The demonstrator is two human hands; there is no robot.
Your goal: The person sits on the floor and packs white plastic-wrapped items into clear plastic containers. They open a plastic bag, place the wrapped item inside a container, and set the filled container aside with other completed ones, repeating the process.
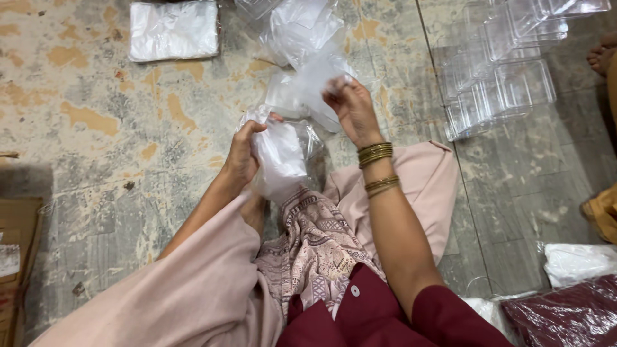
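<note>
The clear plastic bag (279, 157) was over the person's lap, just above the patterned cloth (315, 247) that covered the knees; the left hand (244, 154) was closed around the bag's upper part, with the fingers curled tight on the bunched film near its mouth. The right hand (352, 109) was held a little higher and to the right; its thumb and fingers were pinched together on a thin sheet of clear film (312, 83), which hung loose toward the bag. Gold bangles (378, 164) sat on the right wrist.

Just beyond the hands, a loose pile of clear bags (299, 29) lay on the floor (96, 115), which was grey stone with worn yellow patches. Further to the upper left, a flat square stack of white plastic bags (173, 29) lay well apart from the pile. To the upper right stood several transparent plastic boxes (498, 83), stacked and partly nested; I could not tell their number. At the lower right were a white wrapped packet (578, 260) and, beside it, a dark red packet under shiny film (565, 315). At the left edge a brown cardboard box (19, 257) was partly visible; it carried a small pale label, too blurred to describe.
</note>
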